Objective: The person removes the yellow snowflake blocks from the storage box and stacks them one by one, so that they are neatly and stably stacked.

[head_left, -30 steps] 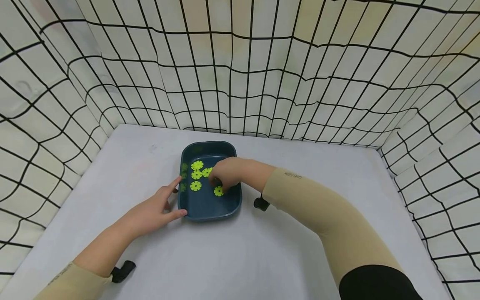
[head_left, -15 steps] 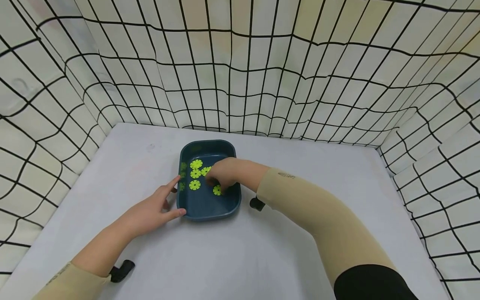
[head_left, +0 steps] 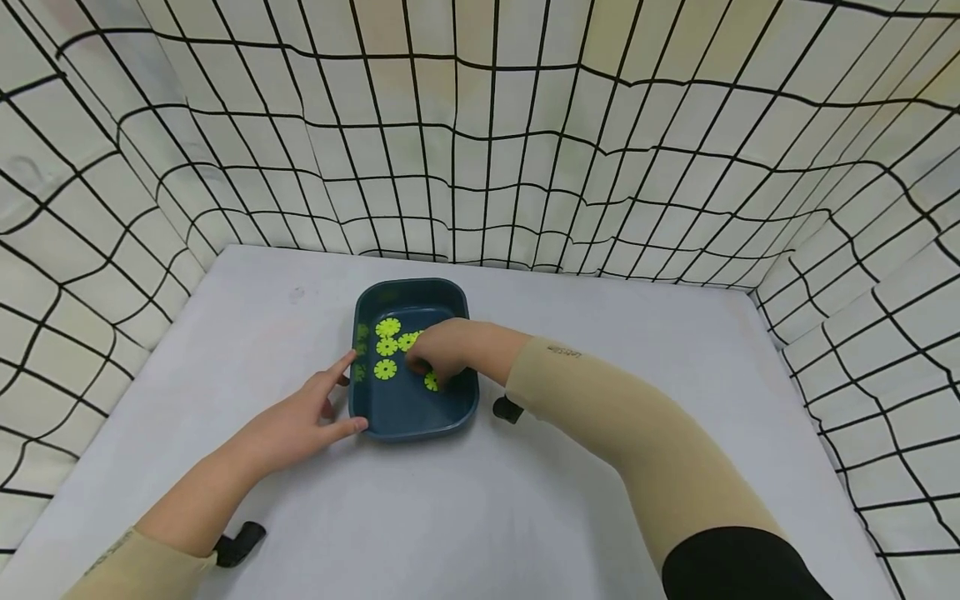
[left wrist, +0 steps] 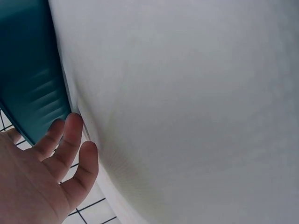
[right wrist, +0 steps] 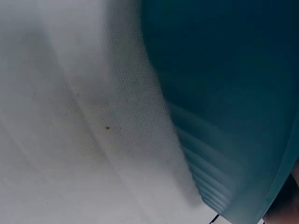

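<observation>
A dark teal tray point(head_left: 397, 417) holds several yellow-green notched discs, flat and flower-like; one disc point(head_left: 386, 369) lies at its left side. My left hand point(head_left: 300, 425) rests against the tray's left side, thumb at the near corner and index finger on the rim. In the left wrist view its other fingers point(left wrist: 72, 135) are bent a little beside the tray's outer wall. My right hand point(head_left: 444, 350) reaches over the right rim into the tray, fingers bent down among the discs. A single disc point(head_left: 431, 381) shows partly beneath it. The right fingertips are hidden, so I cannot tell whether they hold a disc.
The tray stands on a white table point(head_left: 480, 517). Black netting point(head_left: 480, 150) over pale walls rises behind and along both sides. Black wrist devices point(head_left: 240, 544) sit beneath the forearms.
The right hand has shifted slightly left inside the tray and covers more of the disc beneath it. The left hand stays at the tray's side. The head view has drifted slightly.
</observation>
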Tool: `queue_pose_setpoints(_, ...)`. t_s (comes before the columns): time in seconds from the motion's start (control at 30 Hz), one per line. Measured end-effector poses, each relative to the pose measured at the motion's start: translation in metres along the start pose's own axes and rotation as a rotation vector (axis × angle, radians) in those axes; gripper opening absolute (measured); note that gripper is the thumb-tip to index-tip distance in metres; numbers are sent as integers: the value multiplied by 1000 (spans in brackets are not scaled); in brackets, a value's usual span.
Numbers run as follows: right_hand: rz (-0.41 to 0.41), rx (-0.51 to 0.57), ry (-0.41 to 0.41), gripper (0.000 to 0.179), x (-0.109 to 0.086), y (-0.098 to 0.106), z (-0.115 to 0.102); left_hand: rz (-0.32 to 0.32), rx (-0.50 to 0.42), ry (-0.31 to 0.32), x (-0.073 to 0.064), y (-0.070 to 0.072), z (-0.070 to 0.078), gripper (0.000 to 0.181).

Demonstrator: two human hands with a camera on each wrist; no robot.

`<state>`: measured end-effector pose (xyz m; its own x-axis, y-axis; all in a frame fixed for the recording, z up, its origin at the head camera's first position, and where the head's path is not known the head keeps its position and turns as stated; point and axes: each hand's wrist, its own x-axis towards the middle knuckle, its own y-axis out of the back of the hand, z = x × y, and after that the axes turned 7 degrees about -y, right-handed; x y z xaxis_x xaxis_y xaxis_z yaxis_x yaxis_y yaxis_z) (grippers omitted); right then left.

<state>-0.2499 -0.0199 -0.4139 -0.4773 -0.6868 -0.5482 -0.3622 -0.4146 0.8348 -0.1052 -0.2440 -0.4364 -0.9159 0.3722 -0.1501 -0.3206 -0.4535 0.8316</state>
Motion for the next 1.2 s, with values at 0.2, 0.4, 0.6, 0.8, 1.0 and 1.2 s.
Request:
queue_pose_setpoints(0.2, -17, 46, -30, 26, -2, 3, -2, -1, -7, -4, 0, 1, 0, 103)
queue_pose_setpoints(0.4, -17, 105, -29, 17, 0, 3, 2, 0, -19, 1, 0, 0, -1, 103)
queue_pose_setpoints(0.6, -21, 166, 5, 11, 2, 6, 8, -8, -32, 12, 1, 0, -1, 104)
queue_pose_setpoints(0.8, -17, 213, 10, 15, 1, 14, 9, -7, -34, 11, 1, 0, -2, 105)
queue_pose_setpoints(1.0, -10, 259, 46, 21, -4, 22, 10, -9, -40, 12, 2, -1, -4, 105)
queue_pose_setpoints(1.2, 23, 291, 63, 25, -13, 32, 17, -13, -47, 15, 2, 0, -3, 105)
